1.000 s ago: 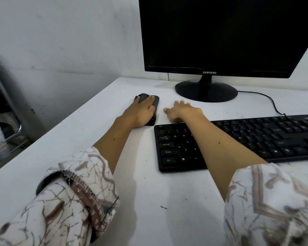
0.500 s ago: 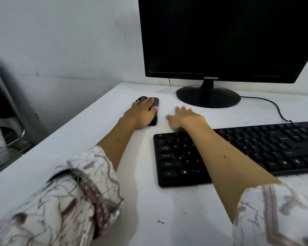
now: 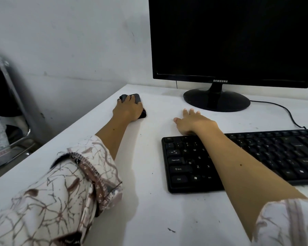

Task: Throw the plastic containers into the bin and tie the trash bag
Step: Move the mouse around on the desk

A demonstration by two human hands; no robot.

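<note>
No plastic container, bin or trash bag is recognisable in the head view. My left hand (image 3: pixel 128 110) lies on a small dark, soft-looking bundle (image 3: pixel 138 98) near the far left of the white table (image 3: pixel 149 210), with its fingers curled over it. What the bundle is I cannot tell. My right hand (image 3: pixel 194 123) rests flat on the table with fingers spread, holding nothing, just beyond the far left corner of the black keyboard (image 3: pixel 274 157).
A black monitor (image 3: pixel 229 41) stands on its round base (image 3: pixel 217 101) at the back, with a cable (image 3: pixel 290 114) running to the right. A metal-framed chair (image 3: pixel 11 103) sits off the table's left edge, beside the grey wall.
My left hand has closed over the dark bundle, which now looks bunched rather than flat, and the gap between my hands has widened. My right hand stays flat.
</note>
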